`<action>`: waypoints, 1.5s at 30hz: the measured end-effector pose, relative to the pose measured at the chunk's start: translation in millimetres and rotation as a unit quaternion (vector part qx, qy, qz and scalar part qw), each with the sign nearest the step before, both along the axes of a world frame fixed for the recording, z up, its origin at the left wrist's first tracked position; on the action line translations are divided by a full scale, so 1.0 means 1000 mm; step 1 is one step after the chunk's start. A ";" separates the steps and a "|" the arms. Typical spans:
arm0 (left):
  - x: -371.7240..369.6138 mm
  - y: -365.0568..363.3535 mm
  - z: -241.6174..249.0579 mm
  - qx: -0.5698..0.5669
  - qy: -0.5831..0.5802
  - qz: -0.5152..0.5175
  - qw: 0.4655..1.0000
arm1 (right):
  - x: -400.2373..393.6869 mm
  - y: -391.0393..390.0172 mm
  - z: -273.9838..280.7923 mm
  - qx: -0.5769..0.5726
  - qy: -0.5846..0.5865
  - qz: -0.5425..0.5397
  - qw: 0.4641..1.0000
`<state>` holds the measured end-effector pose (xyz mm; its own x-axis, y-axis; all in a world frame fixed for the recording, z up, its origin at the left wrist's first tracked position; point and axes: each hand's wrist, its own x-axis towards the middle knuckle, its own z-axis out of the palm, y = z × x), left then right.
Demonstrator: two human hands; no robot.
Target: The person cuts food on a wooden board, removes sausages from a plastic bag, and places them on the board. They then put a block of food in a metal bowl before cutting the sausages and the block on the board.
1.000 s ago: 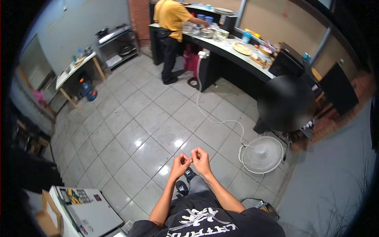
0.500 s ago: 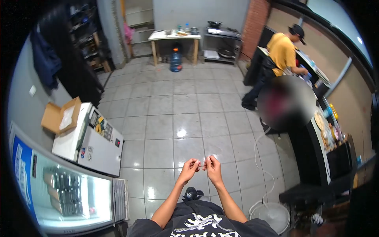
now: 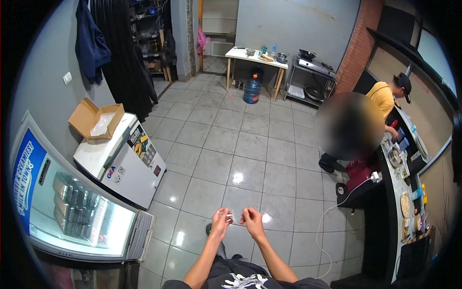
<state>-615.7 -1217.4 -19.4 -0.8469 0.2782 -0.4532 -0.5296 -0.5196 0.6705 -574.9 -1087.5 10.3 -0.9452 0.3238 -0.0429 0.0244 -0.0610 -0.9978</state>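
Note:
My left hand (image 3: 222, 224) is raised in front of my body over the tiled floor, its fingers curled in toward the thumb. A small pale spot shows at its fingertips, too small to name. Beside it, a short gap away, my right hand (image 3: 252, 223) is closed with thumb and fingers pinched together. Whatever it may hold is hidden. Neither hand touches the furniture around me. Below them are my dark shirt (image 3: 245, 281) and a shoe.
At left stand a lit display fridge (image 3: 86, 212) and a white chest freezer (image 3: 132, 164) bearing an open cardboard box (image 3: 96, 118). A white table (image 3: 255, 56) and blue water jug (image 3: 251, 90) are ahead. At right, a person in yellow (image 3: 380, 96) works at a counter (image 3: 392, 192); a cable (image 3: 320, 231) crosses the floor.
My view has turned left, so the room sits further right in frame. My hands have drawn slightly apart from nearly touching fingertips. One of my feet has shifted forward.

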 end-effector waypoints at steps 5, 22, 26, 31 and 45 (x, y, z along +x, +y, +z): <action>-0.066 0.003 -0.013 -0.006 0.029 -0.023 0.999 | -0.069 0.007 -0.006 0.002 0.003 0.048 0.999; -0.362 0.071 0.012 -0.035 0.110 -0.265 0.957 | -0.335 0.070 -0.003 -0.077 0.016 -0.134 0.988; -0.417 0.101 0.010 -0.031 0.078 -0.268 0.960 | -0.400 0.105 -0.009 -0.061 0.022 -0.146 0.987; -0.512 0.134 0.000 -0.033 0.063 -0.178 0.981 | -0.508 0.154 -0.020 -0.076 0.000 -0.096 0.993; -0.752 0.341 0.019 0.007 0.050 -0.182 0.982 | -0.757 0.345 0.018 -0.078 -0.006 -0.052 0.996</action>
